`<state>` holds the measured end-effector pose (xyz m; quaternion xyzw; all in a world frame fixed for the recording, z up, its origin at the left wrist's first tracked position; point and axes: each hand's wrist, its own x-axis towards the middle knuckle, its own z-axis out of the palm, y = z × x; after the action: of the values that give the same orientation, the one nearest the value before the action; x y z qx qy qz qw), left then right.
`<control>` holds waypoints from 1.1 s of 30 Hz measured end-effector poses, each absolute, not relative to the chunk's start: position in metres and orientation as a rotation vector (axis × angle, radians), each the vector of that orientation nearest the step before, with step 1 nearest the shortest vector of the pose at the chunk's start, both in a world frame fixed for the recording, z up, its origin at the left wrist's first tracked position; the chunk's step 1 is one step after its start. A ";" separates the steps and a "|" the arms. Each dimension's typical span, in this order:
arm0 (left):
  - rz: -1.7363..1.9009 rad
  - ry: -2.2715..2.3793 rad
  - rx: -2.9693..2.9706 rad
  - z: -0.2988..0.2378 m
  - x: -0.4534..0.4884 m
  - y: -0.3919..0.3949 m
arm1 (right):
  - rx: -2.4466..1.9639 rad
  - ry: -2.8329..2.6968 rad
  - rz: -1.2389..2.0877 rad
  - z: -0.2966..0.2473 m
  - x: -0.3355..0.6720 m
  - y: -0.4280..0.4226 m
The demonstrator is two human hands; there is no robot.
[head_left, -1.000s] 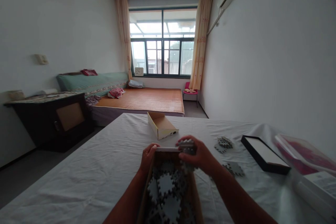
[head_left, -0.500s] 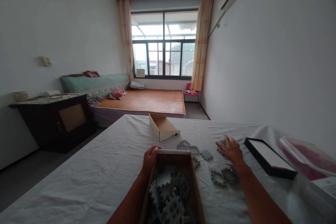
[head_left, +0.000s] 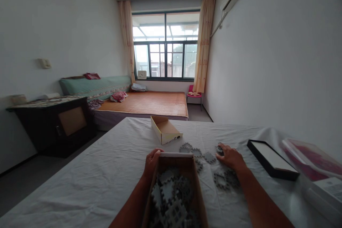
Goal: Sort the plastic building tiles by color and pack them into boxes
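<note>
My left hand (head_left: 153, 162) is closed on the far left corner of an open cardboard box (head_left: 200, 199). Inside the box lies a heap of grey toothed plastic pieces (head_left: 169, 190), some solid, some with lattice openings. On the tablecloth, my right hand (head_left: 231, 156) has its fingers bent over another grey toothed piece (head_left: 219, 148), which they partly hide. Several similar pieces lie beside the box: a round one (head_left: 185, 147), a flat one (head_left: 208, 157) and a frame-like one (head_left: 221, 181) among them.
Beyond the box stands a smaller tilted-looking cardboard tray (head_left: 165, 137). To the right are a black-rimmed white lid or tray (head_left: 272, 158) and a clear plastic container (head_left: 310, 156) with red contents. A white cloth (head_left: 93, 171) covers the table; a bed (head_left: 149, 103) is behind it.
My right hand has moved slightly left and its fingers have drawn in; the grey piece under them has shifted left too. My left hand stays on the box.
</note>
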<state>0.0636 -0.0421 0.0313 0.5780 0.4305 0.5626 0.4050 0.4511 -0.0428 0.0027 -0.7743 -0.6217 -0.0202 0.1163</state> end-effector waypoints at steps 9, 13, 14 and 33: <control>1.434 1.062 1.461 0.025 0.062 -0.038 | -2.306 -1.737 -0.172 0.006 0.453 -0.043; 1.431 1.057 1.454 0.024 0.062 -0.038 | -2.293 -1.736 -0.169 0.007 0.453 -0.044; 1.432 1.063 1.456 0.024 0.062 -0.038 | -2.296 -1.733 -0.169 0.007 0.453 -0.044; 1.436 1.070 1.461 0.024 0.062 -0.038 | -1.864 -1.716 0.003 -0.017 0.474 -0.030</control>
<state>0.0616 -0.0376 0.0237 0.5783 0.4236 0.5685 0.4036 0.4739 -0.0298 -0.0171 -0.7021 -0.6462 0.0010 0.2992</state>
